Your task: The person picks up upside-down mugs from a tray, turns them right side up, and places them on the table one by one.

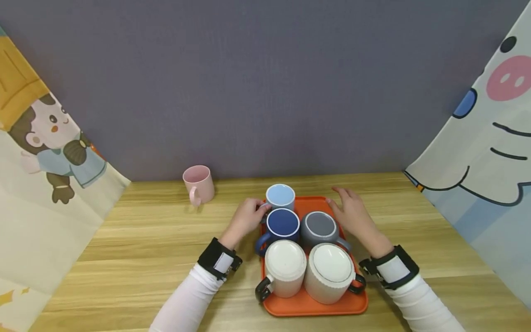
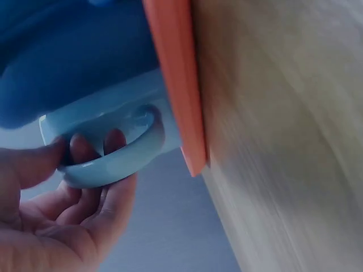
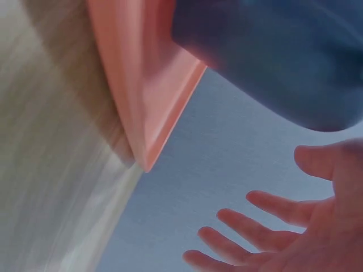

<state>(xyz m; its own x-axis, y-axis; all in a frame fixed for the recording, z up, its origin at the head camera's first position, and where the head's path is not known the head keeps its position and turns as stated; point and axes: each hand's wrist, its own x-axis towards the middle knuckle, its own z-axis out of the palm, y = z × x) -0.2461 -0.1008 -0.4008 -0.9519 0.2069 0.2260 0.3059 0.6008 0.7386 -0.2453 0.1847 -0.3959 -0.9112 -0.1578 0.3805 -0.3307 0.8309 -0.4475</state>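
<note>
At the back left of the orange tray [image 1: 317,310] stands a light blue mug [image 1: 280,195], which appears bottom-up. My left hand [image 1: 245,217] grips its handle; in the left wrist view, fingers [image 2: 84,148] pass through the handle loop [image 2: 116,165] with the thumb against it. In front of it is a dark blue mug [image 1: 283,223], with a grey mug [image 1: 320,228] to its right. My right hand [image 1: 351,213] holds nothing, its fingers spread by the tray's back right edge, apart from the grey mug.
Two white mugs with black handles, one left [image 1: 286,263] and one right [image 1: 332,272], sit bottom-up at the tray's front. A pink mug [image 1: 199,184] stands upright on the wooden table [image 1: 166,258] at the back left. A grey wall [image 1: 265,92] rises behind.
</note>
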